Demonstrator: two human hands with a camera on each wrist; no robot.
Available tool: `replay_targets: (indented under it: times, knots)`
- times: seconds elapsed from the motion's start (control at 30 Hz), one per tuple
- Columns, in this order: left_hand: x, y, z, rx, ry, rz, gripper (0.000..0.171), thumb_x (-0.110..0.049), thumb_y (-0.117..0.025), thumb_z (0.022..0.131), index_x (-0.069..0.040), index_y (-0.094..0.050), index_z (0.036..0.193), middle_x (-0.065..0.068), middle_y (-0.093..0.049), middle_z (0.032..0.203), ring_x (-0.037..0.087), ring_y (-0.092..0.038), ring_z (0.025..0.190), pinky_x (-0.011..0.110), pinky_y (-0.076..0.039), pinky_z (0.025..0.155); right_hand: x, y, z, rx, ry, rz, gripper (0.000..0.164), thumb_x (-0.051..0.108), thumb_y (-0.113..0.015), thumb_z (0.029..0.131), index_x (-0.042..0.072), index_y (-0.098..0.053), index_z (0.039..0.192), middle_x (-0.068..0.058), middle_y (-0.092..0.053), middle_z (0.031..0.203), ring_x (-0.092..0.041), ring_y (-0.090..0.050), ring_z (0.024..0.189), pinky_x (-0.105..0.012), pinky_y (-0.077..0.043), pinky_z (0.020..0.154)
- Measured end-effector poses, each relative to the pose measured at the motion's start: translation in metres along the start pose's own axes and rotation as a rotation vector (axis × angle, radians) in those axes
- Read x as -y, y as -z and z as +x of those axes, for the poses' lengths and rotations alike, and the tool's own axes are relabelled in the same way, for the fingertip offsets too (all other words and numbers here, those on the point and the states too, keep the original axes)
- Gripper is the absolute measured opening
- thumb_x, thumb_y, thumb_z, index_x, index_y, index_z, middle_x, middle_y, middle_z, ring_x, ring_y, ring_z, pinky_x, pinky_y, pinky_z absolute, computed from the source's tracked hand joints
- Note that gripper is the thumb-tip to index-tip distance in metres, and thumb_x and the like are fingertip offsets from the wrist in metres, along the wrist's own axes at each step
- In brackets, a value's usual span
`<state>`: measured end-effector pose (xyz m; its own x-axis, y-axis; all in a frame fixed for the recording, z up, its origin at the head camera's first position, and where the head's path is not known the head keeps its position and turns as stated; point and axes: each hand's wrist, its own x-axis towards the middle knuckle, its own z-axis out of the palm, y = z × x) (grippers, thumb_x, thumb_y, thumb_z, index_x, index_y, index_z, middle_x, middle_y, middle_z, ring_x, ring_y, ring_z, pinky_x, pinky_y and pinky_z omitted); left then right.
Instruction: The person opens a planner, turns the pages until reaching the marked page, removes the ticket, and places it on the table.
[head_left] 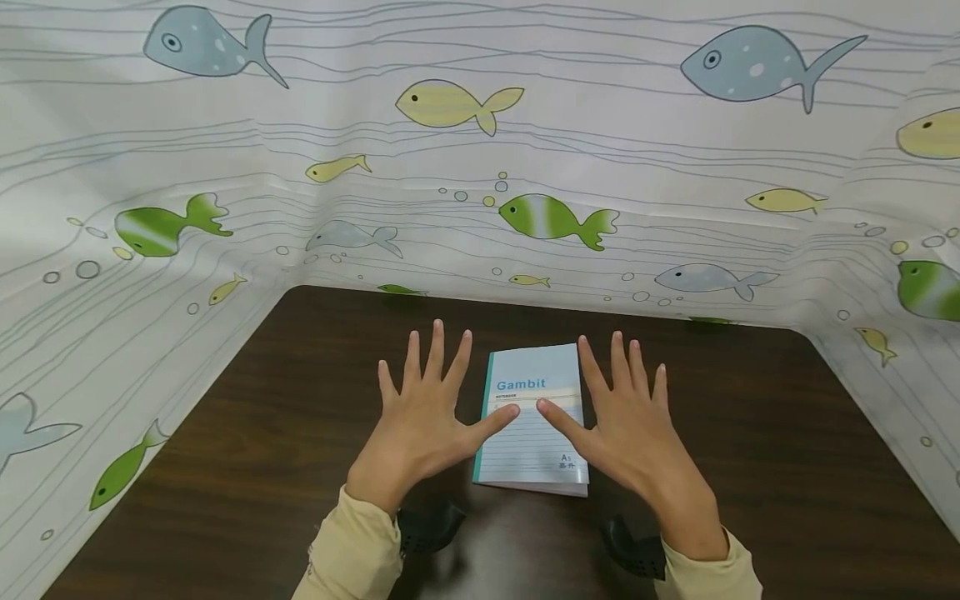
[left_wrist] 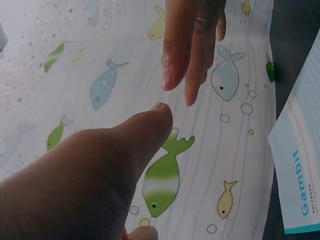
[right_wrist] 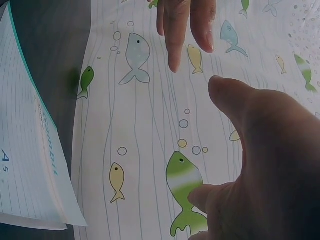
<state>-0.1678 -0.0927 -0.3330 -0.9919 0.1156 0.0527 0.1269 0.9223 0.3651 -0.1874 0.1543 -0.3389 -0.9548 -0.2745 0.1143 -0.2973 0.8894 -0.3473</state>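
Note:
A light blue and white notebook [head_left: 528, 450] marked "Gambit" lies on the dark wooden table, its teal spine to the left and its lower right cover lifted a little. My left hand [head_left: 420, 425] is held over the table to the notebook's left, fingers spread, with the thumb overlapping the cover in the head view. On the other side my right hand [head_left: 633, 425] mirrors it, fingers straight and apart, thumb pointing inward over the notebook. Both hands hold nothing. The wrist views also show the notebook [left_wrist: 300, 165], with the thumbs near the opposite hands' fingers.
The brown wooden table [head_left: 247, 467] spreads around the notebook. A white sheet [head_left: 645, 158] printed with fish encloses it at the back and both sides. Black wrist-worn devices [head_left: 431, 527] sit beneath each wrist, by the cream sleeves [head_left: 352, 550].

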Motion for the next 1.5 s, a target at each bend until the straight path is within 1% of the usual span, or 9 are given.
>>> replay_targets:
  times: [0.23,0.43,0.6,0.73,0.83,0.97,1.27,1.5]
  knots:
    - [0.0,0.004,-0.002,0.004,-0.008,-0.018,0.105,-0.08,-0.053,0.089,-0.027,-0.007,0.168,0.008,0.01,0.173,0.04,0.012,0.157,0.079,0.005,0.114,0.002,0.001,0.0,0.002,-0.003,0.003,0.101,0.076,-0.048,0.094,0.017,-0.012,0.168,-0.026,0.001,0.17,-0.049,0.006,0.156,-0.076,0.007,0.116]
    - [-0.001,0.004,-0.002,0.018,-0.019,-0.018,0.106,-0.078,-0.055,0.089,-0.025,-0.008,0.168,0.009,0.011,0.172,0.039,0.013,0.157,0.079,0.005,0.114,0.002,0.002,0.0,0.02,-0.002,0.01,0.101,0.076,-0.049,0.094,0.016,-0.015,0.167,-0.027,-0.001,0.17,-0.049,0.005,0.156,-0.076,0.006,0.116]
    - [-0.002,-0.001,-0.002,0.012,-0.025,-0.021,0.105,-0.077,-0.056,0.089,-0.024,-0.011,0.168,0.01,0.009,0.173,0.04,0.01,0.158,0.079,0.004,0.114,0.003,0.0,-0.002,0.012,0.013,0.017,0.099,0.074,-0.05,0.094,0.015,-0.017,0.167,-0.028,-0.003,0.17,-0.049,0.004,0.156,-0.077,0.006,0.116]
    - [-0.001,-0.008,-0.006,0.033,-0.025,-0.017,0.106,-0.078,-0.056,0.089,-0.023,-0.012,0.168,0.011,0.006,0.173,0.042,0.007,0.158,0.081,0.002,0.113,0.002,-0.005,-0.006,0.029,0.005,0.026,0.099,0.074,-0.051,0.095,0.014,-0.019,0.167,-0.028,-0.004,0.169,-0.051,0.002,0.155,-0.078,0.005,0.115]
    - [-0.001,-0.011,-0.006,0.027,-0.028,-0.004,0.106,-0.079,-0.056,0.089,-0.023,-0.014,0.168,0.011,0.004,0.173,0.042,0.005,0.158,0.081,0.001,0.113,0.001,-0.007,-0.007,0.029,0.003,0.019,0.098,0.074,-0.05,0.095,0.015,-0.019,0.167,-0.028,-0.005,0.17,-0.051,0.001,0.155,-0.077,0.005,0.115]
    - [-0.002,-0.011,-0.005,0.008,-0.037,0.004,0.105,-0.078,-0.057,0.088,-0.023,-0.015,0.168,0.012,0.003,0.173,0.042,0.004,0.158,0.08,0.0,0.114,0.0,-0.007,-0.005,0.008,0.01,0.001,0.1,0.075,-0.05,0.094,0.014,-0.019,0.167,-0.029,-0.006,0.169,-0.051,0.0,0.155,-0.076,0.005,0.116]
    - [-0.004,-0.008,-0.002,0.018,-0.044,0.015,0.105,-0.076,-0.058,0.089,-0.023,-0.015,0.168,0.012,0.005,0.173,0.041,0.006,0.158,0.08,0.002,0.114,0.0,-0.009,-0.002,0.009,0.013,-0.013,0.101,0.074,-0.052,0.093,0.014,-0.019,0.167,-0.029,-0.008,0.169,-0.052,-0.002,0.155,-0.077,0.003,0.116]
    - [-0.006,-0.011,-0.001,0.022,-0.056,0.018,0.104,-0.076,-0.058,0.089,-0.022,-0.017,0.168,0.014,0.002,0.173,0.043,0.003,0.158,0.08,-0.001,0.114,0.0,-0.011,-0.002,0.067,0.014,0.0,0.102,0.074,-0.054,0.092,0.011,-0.022,0.166,-0.029,-0.01,0.168,-0.052,-0.003,0.155,-0.079,0.002,0.115]
